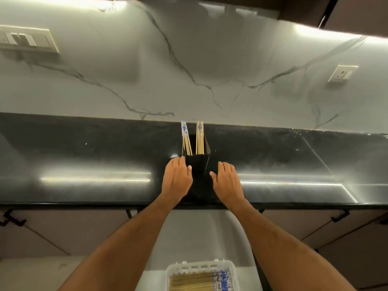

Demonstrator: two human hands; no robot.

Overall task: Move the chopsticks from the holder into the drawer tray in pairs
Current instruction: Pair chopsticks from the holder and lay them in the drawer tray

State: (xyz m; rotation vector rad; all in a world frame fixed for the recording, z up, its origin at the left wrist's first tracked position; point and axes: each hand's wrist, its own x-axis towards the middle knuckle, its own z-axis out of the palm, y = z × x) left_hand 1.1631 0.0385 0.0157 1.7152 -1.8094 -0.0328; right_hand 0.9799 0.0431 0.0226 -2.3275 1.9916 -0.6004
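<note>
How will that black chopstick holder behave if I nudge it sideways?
The holder looks tall and narrow, so it may tip rather than slide. The glossy countertop probably gives little grip. The chopsticks stand high above its rim, likely raising its balance.

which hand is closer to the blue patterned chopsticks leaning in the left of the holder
Left. The left hand sits just below those chopsticks, against the holder; the right hand is across the holder.

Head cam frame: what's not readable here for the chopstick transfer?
- Holder: lower ends of the chopsticks hidden by its black wall; exact count too fine to tell.
- Tray: near part cut off by the bottom edge.
- Left hand, right hand: fingertip contact with the holder unclear, dark on dark.
</note>
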